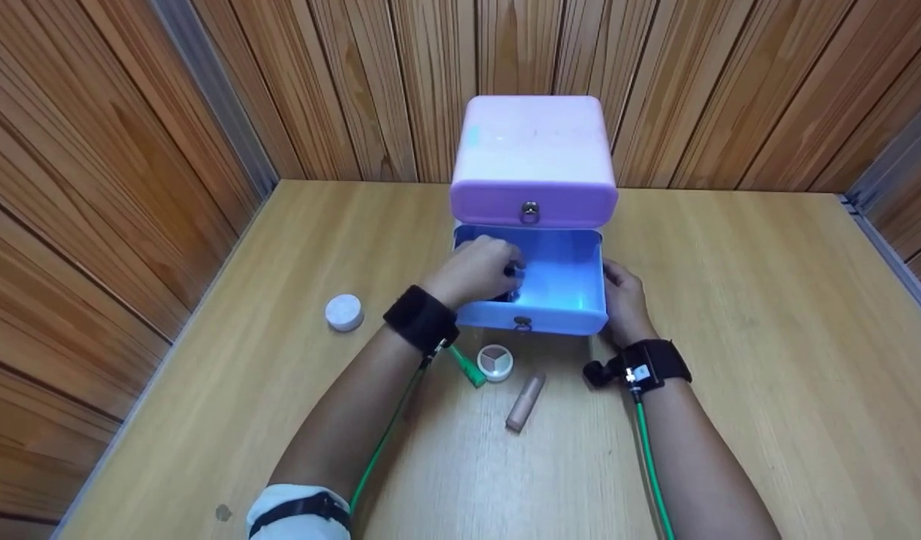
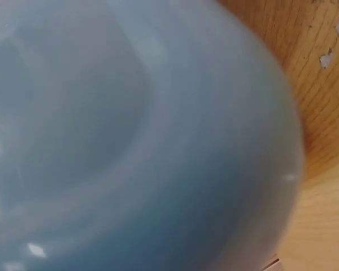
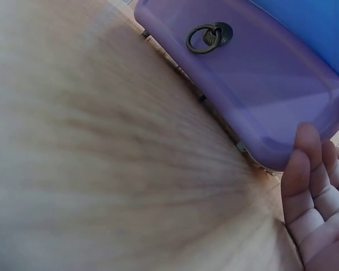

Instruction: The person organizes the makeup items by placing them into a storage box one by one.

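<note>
My left hand (image 1: 479,270) reaches into the pulled-out blue drawer (image 1: 565,324), its curled fingers around a small dark object (image 1: 512,294) mostly hidden by the hand. The blue drawer's smooth front (image 2: 175,141) fills much of the left wrist view, blurred. At the drawer's right side is my right hand (image 1: 627,300), fingertips right at the cabinet's edge. In the right wrist view, its fingers (image 3: 313,175) are loosely extended beside a purple drawer front (image 3: 260,84) with a ring pull (image 3: 204,38). Above the blue drawer, the cabinet's upper purple drawer (image 1: 490,204) is closed.
Before the drawer lie a round pan with three sections (image 1: 495,363), a pinkish-brown tube (image 1: 525,403) and a green piece (image 1: 470,369). A round white container (image 1: 344,312) sits to the left. Wooden panels (image 1: 423,82) stand behind the table. Green cables run along both forearms.
</note>
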Action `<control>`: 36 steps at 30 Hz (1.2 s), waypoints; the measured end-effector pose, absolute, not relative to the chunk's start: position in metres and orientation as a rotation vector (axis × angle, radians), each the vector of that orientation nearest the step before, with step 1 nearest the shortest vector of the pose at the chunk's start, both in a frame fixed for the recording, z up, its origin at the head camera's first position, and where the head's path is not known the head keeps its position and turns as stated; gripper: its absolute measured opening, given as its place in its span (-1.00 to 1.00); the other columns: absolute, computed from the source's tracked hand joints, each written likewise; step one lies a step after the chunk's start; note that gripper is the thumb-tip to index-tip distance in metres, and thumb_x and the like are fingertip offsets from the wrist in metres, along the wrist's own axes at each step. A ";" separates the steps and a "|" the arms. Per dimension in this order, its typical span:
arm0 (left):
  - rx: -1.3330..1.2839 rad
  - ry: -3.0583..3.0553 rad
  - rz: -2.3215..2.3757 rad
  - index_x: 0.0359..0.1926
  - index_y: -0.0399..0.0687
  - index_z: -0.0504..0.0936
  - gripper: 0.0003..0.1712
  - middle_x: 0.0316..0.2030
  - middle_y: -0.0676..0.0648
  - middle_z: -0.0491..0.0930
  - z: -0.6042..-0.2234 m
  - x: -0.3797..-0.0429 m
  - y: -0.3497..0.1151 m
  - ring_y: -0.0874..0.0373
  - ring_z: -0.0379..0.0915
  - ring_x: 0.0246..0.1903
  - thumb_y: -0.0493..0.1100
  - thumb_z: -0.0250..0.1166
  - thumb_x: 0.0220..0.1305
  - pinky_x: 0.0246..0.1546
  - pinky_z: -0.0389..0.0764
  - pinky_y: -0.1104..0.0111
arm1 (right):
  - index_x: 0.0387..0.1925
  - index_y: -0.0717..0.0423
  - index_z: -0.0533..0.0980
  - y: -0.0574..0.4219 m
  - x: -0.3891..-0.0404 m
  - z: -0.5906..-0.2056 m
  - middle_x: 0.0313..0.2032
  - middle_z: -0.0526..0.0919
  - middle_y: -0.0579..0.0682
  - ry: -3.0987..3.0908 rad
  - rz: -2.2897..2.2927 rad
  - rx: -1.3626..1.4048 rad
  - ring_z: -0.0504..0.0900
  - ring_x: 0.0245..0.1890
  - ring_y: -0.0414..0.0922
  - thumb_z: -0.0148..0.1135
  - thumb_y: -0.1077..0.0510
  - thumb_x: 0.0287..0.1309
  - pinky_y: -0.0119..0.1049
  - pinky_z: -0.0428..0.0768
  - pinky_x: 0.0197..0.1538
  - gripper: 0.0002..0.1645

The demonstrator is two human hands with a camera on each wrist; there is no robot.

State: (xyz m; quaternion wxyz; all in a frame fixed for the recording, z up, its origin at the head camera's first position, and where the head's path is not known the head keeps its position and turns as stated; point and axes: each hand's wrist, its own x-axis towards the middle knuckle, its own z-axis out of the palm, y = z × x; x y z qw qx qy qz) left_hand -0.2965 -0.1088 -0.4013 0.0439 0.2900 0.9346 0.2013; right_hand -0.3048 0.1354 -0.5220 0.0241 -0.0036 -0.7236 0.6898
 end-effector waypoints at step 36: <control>0.964 3.038 0.780 -0.08 -0.12 0.71 -0.77 -0.17 0.03 0.66 -0.394 -0.221 -0.202 0.24 0.55 -0.11 -0.12 0.26 0.35 -0.05 0.52 0.44 | 0.31 0.21 0.37 0.136 -0.305 -0.523 0.19 0.47 0.15 -2.203 2.199 0.019 0.37 0.23 -0.03 0.06 -0.04 0.41 -0.16 0.36 0.22 -0.41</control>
